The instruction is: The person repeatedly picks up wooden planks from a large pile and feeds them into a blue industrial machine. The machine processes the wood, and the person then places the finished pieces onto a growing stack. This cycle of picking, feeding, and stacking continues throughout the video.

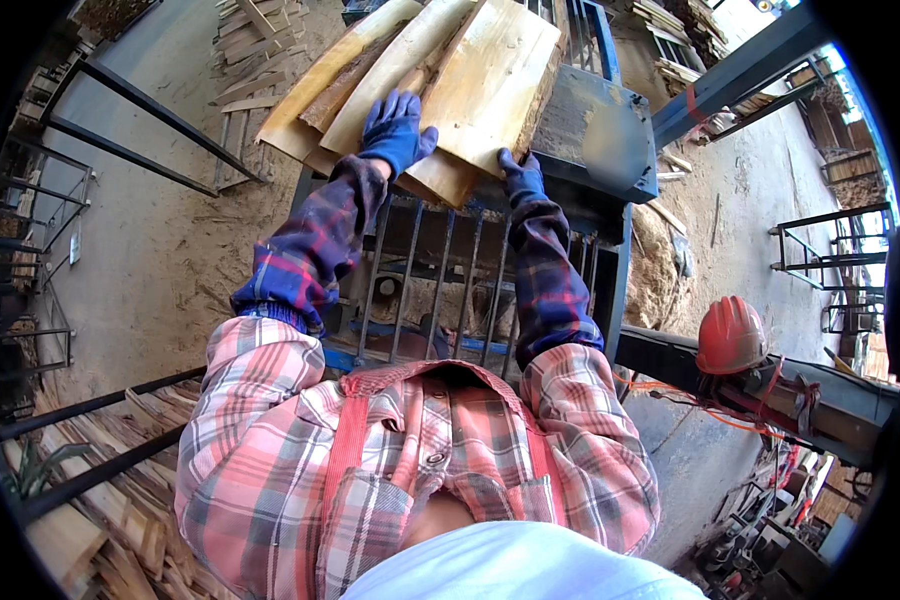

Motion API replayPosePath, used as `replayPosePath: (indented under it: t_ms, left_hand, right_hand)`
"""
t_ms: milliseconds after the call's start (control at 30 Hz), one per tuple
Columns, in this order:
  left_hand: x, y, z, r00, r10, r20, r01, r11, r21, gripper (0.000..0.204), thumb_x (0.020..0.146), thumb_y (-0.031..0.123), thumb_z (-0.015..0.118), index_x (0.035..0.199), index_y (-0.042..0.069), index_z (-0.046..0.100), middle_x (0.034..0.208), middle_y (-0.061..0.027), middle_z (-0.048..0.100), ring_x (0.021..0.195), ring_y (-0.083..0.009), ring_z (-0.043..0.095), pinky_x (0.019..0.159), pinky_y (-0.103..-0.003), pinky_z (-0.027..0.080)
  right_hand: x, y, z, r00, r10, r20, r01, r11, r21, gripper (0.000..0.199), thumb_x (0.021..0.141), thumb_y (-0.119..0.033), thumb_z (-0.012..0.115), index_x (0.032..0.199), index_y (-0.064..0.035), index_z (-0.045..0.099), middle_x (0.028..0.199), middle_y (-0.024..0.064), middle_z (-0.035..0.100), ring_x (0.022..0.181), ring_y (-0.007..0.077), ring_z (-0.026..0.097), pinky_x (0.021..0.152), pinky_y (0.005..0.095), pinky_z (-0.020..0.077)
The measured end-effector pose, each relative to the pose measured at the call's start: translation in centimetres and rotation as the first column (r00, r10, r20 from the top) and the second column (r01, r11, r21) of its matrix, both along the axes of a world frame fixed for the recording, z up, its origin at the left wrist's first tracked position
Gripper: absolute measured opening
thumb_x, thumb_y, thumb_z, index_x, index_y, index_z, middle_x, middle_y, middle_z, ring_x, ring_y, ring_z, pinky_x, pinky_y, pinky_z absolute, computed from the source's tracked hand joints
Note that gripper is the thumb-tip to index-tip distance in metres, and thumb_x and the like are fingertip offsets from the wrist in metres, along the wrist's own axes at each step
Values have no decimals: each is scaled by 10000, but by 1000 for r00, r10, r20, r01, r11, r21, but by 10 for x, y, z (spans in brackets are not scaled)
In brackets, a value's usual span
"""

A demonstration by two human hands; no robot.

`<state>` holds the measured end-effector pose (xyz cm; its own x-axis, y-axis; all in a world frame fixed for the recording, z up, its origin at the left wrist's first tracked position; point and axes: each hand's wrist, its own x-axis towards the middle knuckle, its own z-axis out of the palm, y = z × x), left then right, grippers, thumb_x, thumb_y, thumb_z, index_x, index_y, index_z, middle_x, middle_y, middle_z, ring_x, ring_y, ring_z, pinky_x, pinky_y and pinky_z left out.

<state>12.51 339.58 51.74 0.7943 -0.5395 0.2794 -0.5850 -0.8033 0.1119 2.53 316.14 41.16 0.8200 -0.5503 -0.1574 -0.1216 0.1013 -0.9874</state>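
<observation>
**Both gloved hands on stacked wood slabs at a metal rack**

The left hand, in a blue glove, lies palm down on the near end of a stack of rough wood slabs. Its fingers are spread flat on the top face, not clenched and not gripping. The right hand, also in a blue glove, sits at the near edge of the widest slab; its fingers are hidden under or behind the board edge, so whether they grasp it cannot be told.

The slabs are pale, bark-edged offcuts, overlapping one another and tilted across the far end of a blue-grey metal rack with vertical bars. The rack stands directly in front of the person, between the forearms. A blue-grey metal housing adjoins the slabs on the right.

Both forearms wear dark plaid sleeve covers over a pink plaid shirt.

An orange hard hat rests on a dark steel beam at the right, well apart from the hands. Further stacks of offcuts lie at the lower left, behind black metal rails. The ground is sandy and strewn with wood debris.
</observation>
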Motion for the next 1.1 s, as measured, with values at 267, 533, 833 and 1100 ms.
replayPosePath:
  t_ms: [267, 533, 833, 1100]
  left_hand:
    - [-204, 1, -44, 768, -192, -611, -247, 791, -560, 535, 828, 362, 741, 1173, -30, 625, 1214, -230, 642, 1126, -352, 610, 964, -400, 479]
    - [-394, -15, -147, 605, -410, -682, -616, 302, -728, 408, 926, 321, 717, 1159, -10, 663, 1010, -42, 687, 906, -109, 594, 825, -287, 497]
    - [-407, 60, -179, 684, -207, -699, -698, 91, -710, 376, 931, 219, 719, 1219, -9, 642, 896, 62, 601, 723, -41, 460, 624, -220, 396]
    - [-332, 54, -176, 675, -111, -729, -701, 209, -682, 355, 938, 201, 713, 1205, -24, 647, 1012, -6, 669, 837, -93, 545, 775, -240, 461]
  right_hand:
    - [-267, -21, 15, 942, 198, -272, -135, 963, 232, 578, 835, -428, 777, 1246, -55, 616, 959, 38, 679, 708, 150, 624, 595, 288, 502]
    - [-467, 24, -59, 999, -49, 0, 46, 930, 365, 444, 940, -382, 684, 1222, -43, 634, 1061, 34, 689, 920, 147, 667, 790, 307, 544]
    - [-420, 62, -51, 982, 185, 48, -189, 910, 368, 466, 920, -345, 715, 1179, 34, 636, 1023, 48, 662, 858, 125, 619, 756, 277, 499]
    - [-374, 78, -50, 913, 256, 317, -208, 962, -177, 857, 749, -396, 823, 1381, 44, 445, 1420, 264, 456, 1203, 327, 554, 1026, 392, 458]
